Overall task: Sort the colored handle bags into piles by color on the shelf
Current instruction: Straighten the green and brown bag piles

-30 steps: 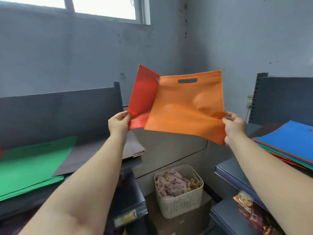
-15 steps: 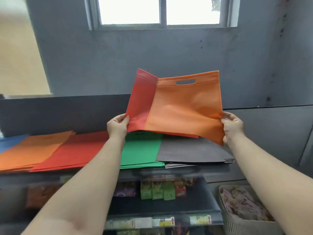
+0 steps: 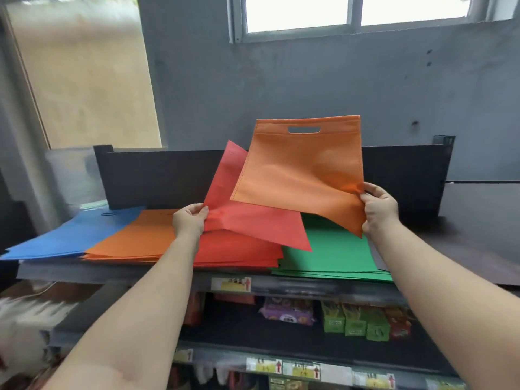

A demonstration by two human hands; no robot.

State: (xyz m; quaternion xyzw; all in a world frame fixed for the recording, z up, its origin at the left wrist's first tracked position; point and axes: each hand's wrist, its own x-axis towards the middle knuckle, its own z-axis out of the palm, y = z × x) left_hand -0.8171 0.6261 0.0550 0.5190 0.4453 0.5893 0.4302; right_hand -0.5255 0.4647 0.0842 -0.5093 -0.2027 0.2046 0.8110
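Lowered since before, a red bag (image 3: 253, 223), pinched by the left hand (image 3: 189, 219), is held just above the red pile (image 3: 239, 253); the right hand (image 3: 378, 208) pinches an orange bag (image 3: 304, 175).

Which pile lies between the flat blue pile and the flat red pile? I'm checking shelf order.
In the head view, the flat orange fabric bag pile lies between the blue pile and the red pile.

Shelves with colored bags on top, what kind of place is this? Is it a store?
Probably a small shop. Snack packets stand on the lower shelf, price tags line the shelf edges, and sorted bag piles lie on top.
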